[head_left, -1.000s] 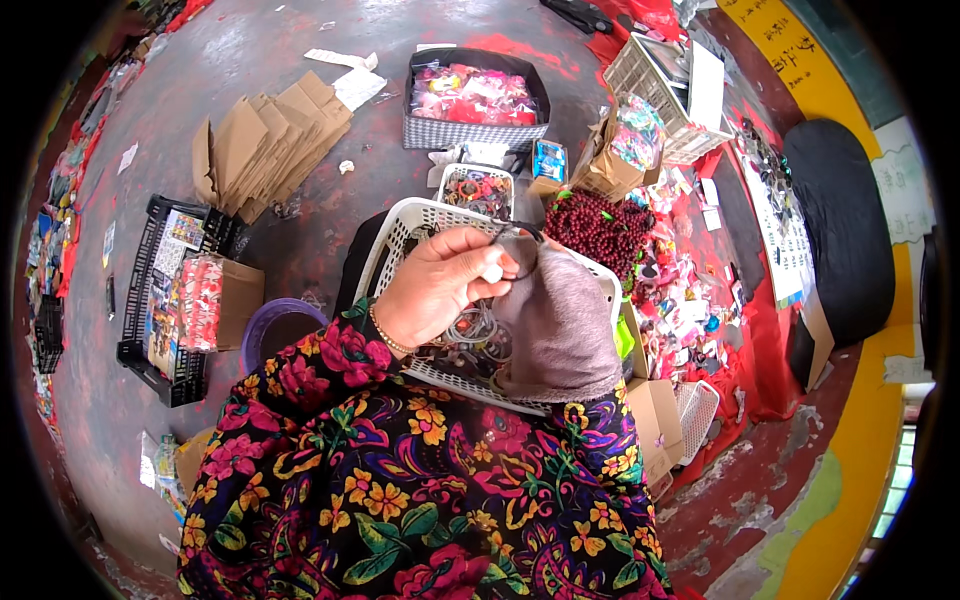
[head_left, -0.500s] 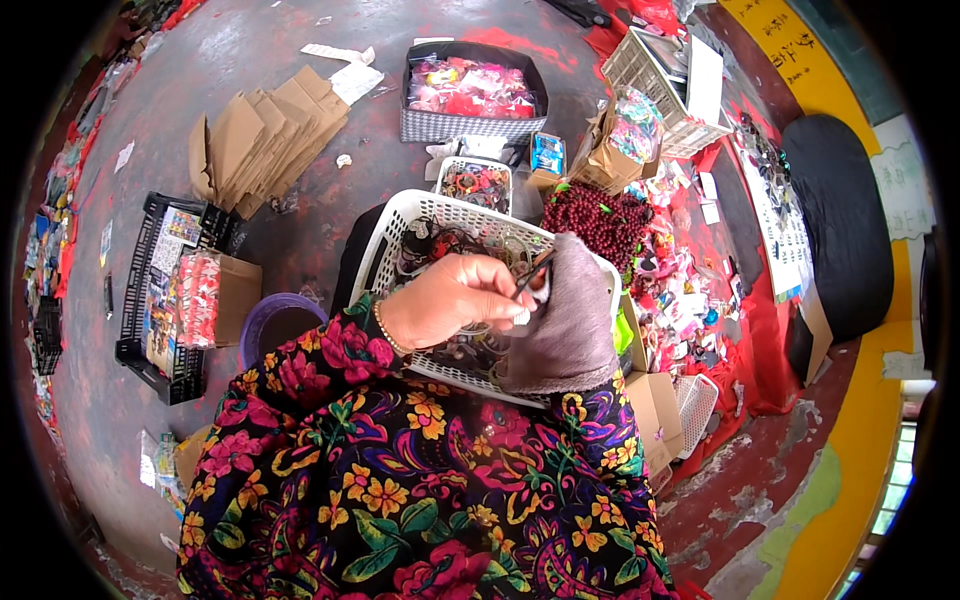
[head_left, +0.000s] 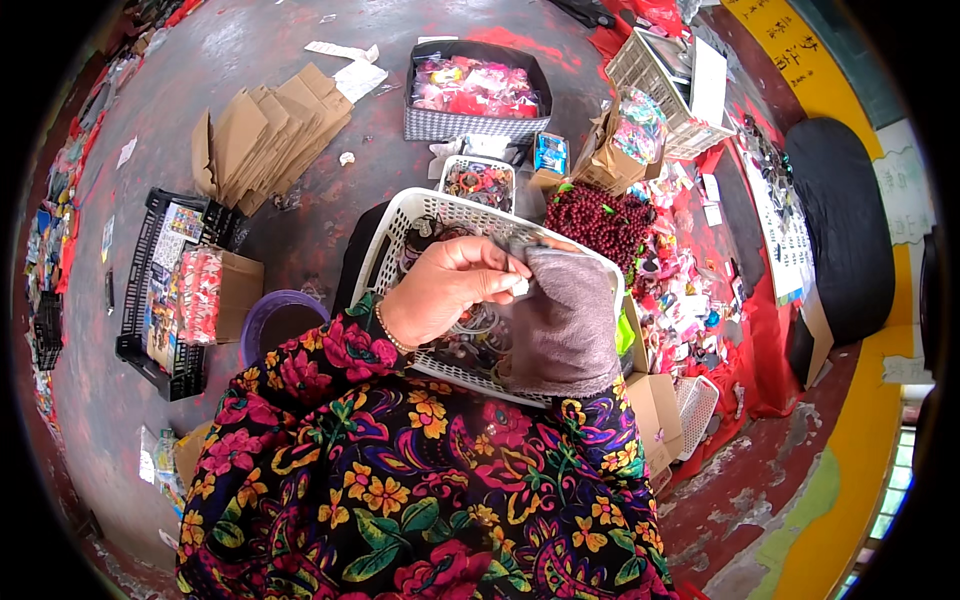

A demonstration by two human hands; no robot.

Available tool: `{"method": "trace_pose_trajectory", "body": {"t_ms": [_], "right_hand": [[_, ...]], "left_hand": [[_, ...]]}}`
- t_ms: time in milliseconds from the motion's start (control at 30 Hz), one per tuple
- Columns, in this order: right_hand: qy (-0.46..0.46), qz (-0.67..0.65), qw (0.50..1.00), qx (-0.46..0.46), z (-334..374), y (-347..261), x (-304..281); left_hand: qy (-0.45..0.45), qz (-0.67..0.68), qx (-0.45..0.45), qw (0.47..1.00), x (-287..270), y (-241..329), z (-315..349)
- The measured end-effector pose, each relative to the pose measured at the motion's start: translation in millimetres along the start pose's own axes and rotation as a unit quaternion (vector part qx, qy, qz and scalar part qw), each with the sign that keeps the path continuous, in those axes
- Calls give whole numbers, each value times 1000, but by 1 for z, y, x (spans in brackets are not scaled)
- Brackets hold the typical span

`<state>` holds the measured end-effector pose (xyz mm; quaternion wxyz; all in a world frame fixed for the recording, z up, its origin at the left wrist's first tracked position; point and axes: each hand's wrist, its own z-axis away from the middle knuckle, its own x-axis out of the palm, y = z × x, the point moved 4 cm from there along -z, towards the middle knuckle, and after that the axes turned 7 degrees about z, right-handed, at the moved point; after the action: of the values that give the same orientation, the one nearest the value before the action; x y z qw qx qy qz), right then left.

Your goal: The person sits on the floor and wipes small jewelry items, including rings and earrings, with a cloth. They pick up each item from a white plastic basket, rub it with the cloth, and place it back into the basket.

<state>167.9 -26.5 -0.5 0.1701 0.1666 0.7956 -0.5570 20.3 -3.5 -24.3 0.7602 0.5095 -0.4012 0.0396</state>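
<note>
While the bare left hand [head_left: 440, 295] presses its thumb and forefinger together, it looks to be pinching a blurred, dark, thin band [head_left: 519, 246], with a small white piece [head_left: 519, 287] at the thumb tip. This band is between the two hands, at the top of a greyish-mauve plush cloth [head_left: 572, 325]. That cloth covers nearly all of the right hand, and whether its fingers grip anything cannot be told. Both hands are above a white perforated plastic basket [head_left: 373, 262] holding tangled dark and pale strands [head_left: 475, 325]. Just beyond it is a smaller white plastic basket [head_left: 480, 207] of multicoloured bits, with a heap of dark red round beads [head_left: 600, 225] to its right. Farther off stands a grey-and-white checked bin [head_left: 475, 127] filled with pink and red packets [head_left: 475, 88]; a round purple plastic tub [head_left: 254, 322] sits to the left.
</note>
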Motion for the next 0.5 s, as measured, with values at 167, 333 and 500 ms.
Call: {"method": "trace_pose_trajectory", "body": {"t_ms": [167,333,500], "right_hand": [[23,215,972,-89,-1,-10,-8],[19,238,967,-89,2,-16,-8],[-20,230,972,-39,-5,-23,-12]], "left_hand": [[-68,-52,2,996,4,-1,-1],[-96,-110,-60,987,12,-4,2],[-98,-86,-58,990,12,-2,6]]}}
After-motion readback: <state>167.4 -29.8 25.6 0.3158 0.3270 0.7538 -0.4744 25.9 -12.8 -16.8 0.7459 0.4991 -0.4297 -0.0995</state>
